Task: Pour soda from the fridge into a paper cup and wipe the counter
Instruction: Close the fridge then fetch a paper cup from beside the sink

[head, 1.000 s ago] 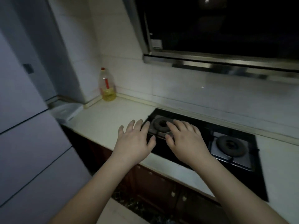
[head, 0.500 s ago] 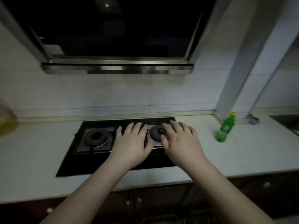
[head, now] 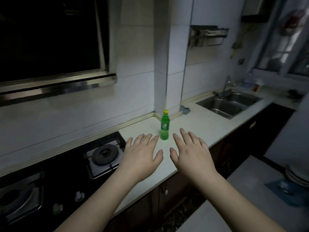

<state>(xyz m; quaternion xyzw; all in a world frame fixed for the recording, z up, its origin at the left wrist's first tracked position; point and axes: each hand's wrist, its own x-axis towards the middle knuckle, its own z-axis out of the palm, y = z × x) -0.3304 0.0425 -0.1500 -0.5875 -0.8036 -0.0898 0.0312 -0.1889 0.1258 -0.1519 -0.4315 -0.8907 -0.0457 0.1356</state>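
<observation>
In the head view, the left hand and the right hand hover palm-down over the pale stone counter, fingers spread wide and holding nothing; they look poised rather than working, flanking the near side of the small green plastic soda bottle with a yellow cap; that bottle stands upright and capped just beyond the fingertips, near the tiled pillar, so it is likely the next thing to be grasped; no paper cup is visible; the black gas hob lies to the left, the steel double sink far right; a small grey-blue cloth, probably for wiping, sits at the pillar's foot.
</observation>
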